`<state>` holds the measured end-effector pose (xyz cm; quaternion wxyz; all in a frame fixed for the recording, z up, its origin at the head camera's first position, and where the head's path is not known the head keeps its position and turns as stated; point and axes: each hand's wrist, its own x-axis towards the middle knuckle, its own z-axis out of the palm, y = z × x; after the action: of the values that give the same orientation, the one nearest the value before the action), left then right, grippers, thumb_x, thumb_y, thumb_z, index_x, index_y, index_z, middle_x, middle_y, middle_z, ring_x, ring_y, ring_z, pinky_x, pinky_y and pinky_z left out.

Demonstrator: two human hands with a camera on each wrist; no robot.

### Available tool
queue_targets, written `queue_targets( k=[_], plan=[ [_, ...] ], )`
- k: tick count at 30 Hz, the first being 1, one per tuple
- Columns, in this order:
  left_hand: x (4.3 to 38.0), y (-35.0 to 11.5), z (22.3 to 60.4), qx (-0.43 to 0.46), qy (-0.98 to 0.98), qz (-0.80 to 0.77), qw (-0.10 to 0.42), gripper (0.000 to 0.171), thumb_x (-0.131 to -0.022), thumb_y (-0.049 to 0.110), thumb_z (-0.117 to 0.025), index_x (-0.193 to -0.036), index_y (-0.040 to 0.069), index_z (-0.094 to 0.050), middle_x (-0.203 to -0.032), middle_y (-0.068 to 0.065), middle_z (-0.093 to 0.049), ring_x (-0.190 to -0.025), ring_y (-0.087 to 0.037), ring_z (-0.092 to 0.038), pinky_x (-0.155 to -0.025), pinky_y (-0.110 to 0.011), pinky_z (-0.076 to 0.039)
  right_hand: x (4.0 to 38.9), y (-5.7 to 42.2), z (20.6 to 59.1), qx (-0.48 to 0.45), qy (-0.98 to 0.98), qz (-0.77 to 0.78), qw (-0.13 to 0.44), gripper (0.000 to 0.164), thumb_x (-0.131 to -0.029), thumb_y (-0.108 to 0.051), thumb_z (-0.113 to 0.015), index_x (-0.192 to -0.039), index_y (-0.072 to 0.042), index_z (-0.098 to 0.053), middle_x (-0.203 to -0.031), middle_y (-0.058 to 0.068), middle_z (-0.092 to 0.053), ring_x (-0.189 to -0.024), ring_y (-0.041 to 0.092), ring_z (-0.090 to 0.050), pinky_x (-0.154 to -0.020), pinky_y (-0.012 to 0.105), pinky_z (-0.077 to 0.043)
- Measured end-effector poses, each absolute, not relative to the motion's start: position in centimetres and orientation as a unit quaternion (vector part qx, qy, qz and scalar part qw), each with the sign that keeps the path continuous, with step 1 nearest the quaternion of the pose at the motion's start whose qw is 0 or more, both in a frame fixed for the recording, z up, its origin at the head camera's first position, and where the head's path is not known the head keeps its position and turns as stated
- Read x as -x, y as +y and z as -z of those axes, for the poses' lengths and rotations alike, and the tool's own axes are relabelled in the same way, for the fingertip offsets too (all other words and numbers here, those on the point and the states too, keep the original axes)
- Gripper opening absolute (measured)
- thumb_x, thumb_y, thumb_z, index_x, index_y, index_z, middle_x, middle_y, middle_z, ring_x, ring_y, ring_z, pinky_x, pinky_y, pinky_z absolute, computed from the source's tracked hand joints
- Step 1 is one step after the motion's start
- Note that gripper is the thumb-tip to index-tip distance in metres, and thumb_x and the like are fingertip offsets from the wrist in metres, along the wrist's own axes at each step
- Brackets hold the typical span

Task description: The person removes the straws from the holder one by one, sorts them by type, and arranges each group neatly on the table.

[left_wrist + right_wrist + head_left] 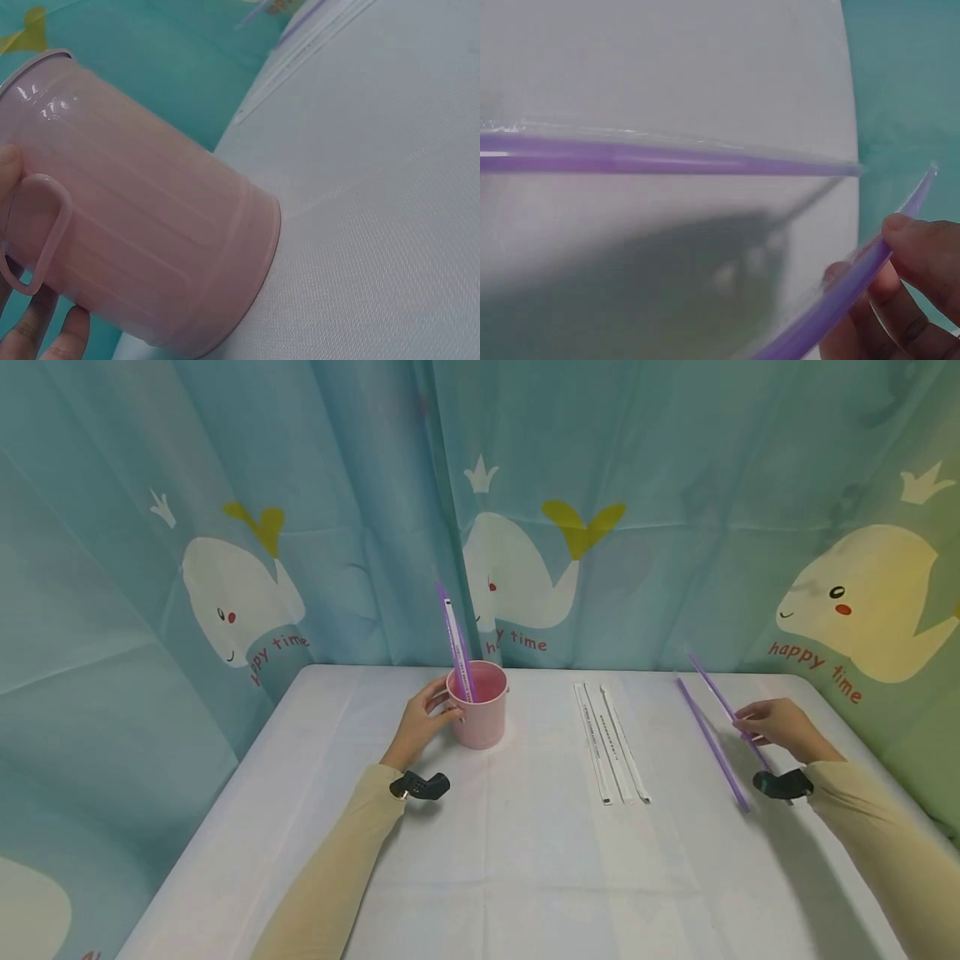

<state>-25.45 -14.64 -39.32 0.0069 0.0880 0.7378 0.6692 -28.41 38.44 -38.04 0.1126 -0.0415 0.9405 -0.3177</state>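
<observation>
My left hand (418,728) holds the side of a small pink bucket (480,728), thumb and fingers spread around it. Its looped side handle shows by the thumb in the left wrist view. Purple straws and a white paper-wrapped straw (460,656) stand leaning in the bucket, rising well above its rim. At the right, my right hand (783,727) pinches a purple straw (836,300) in a clear wrapper between thumb and fingers, its far end tilted up over the table. Left of that hand, another wrapped purple straw (712,745) lies on the table.
Three white paper-wrapped straws (592,744) lie side by side between the bucket and the purple straws. The white-covered table (525,860) ends at a blue-green curtain (360,527) printed with whales, which also hangs along both sides.
</observation>
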Motion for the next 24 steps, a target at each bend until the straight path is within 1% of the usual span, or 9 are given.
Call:
queue_targets(
  k=[4,7,12,15,19,24],
  plan=[
    [25.4,-14.6,39.2,-0.085,0.739,-0.668,0.009,0.067,-0.085,0.003,-0.066,-0.144,0.003,-0.035,-0.151,-0.015,-0.034,-0.139,-0.032,-0.035,-0.116,-0.042,-0.033,28.4,38.6,38.9,0.025,0.936,0.335,0.107,0.043,-0.090,-0.012,-0.058,-0.115,0.022,-0.050,-0.089,0.020,-0.069,-0.069,0.005,-0.060,-0.065,0.025,-0.059],
    [25.3,-14.6,39.2,-0.084,0.741,-0.666,0.009,0.067,-0.084,0.003,-0.066,-0.144,0.004,-0.035,-0.151,-0.015,-0.034,-0.139,-0.032,-0.035,-0.116,-0.042,-0.033,28.2,38.5,39.5,0.025,0.935,0.339,0.096,0.040,-0.089,-0.009,-0.057,-0.114,0.022,-0.051,-0.082,0.011,-0.070,-0.065,0.003,-0.057,-0.060,0.020,-0.056],
    [25.2,-14.5,39.0,-0.088,0.744,-0.663,0.006,0.066,-0.085,0.004,-0.066,-0.144,0.003,-0.035,-0.151,-0.015,-0.034,-0.139,-0.032,-0.035,-0.116,-0.043,-0.033,28.2,38.3,40.5,0.015,0.934,0.344,0.092,0.039,-0.087,-0.009,-0.060,-0.112,0.021,-0.053,-0.077,0.002,-0.069,-0.062,0.002,-0.056,-0.056,0.020,-0.053],
    [25.2,-14.5,39.0,-0.091,0.746,-0.659,0.004,0.066,-0.085,0.003,-0.065,-0.144,0.003,-0.034,-0.151,-0.016,-0.034,-0.139,-0.033,-0.034,-0.116,-0.044,-0.033,28.2,38.2,40.9,0.009,0.936,0.339,0.093,0.040,-0.086,-0.011,-0.063,-0.110,0.020,-0.055,-0.075,-0.002,-0.066,-0.062,0.002,-0.054,-0.055,0.020,-0.051],
    [25.4,-14.5,39.1,-0.090,0.751,-0.654,0.004,0.066,-0.085,0.002,-0.064,-0.144,0.002,-0.033,-0.151,-0.017,-0.033,-0.139,-0.034,-0.033,-0.115,-0.045,-0.033,28.2,38.1,41.1,0.004,0.941,0.325,0.095,0.040,-0.087,-0.014,-0.063,-0.109,0.019,-0.056,-0.070,-0.005,-0.062,-0.062,0.003,-0.051,-0.054,0.021,-0.049],
    [26.5,-14.8,40.6,-0.084,0.746,-0.660,0.002,0.067,-0.085,0.004,-0.066,-0.144,0.005,-0.035,-0.151,-0.013,-0.034,-0.139,-0.032,-0.034,-0.116,-0.044,-0.032,28.2,38.0,41.1,-0.002,0.942,0.319,0.102,0.039,-0.088,-0.016,-0.062,-0.107,0.018,-0.057,-0.069,-0.005,-0.060,-0.064,0.006,-0.051,-0.054,0.021,-0.049]
  ],
)
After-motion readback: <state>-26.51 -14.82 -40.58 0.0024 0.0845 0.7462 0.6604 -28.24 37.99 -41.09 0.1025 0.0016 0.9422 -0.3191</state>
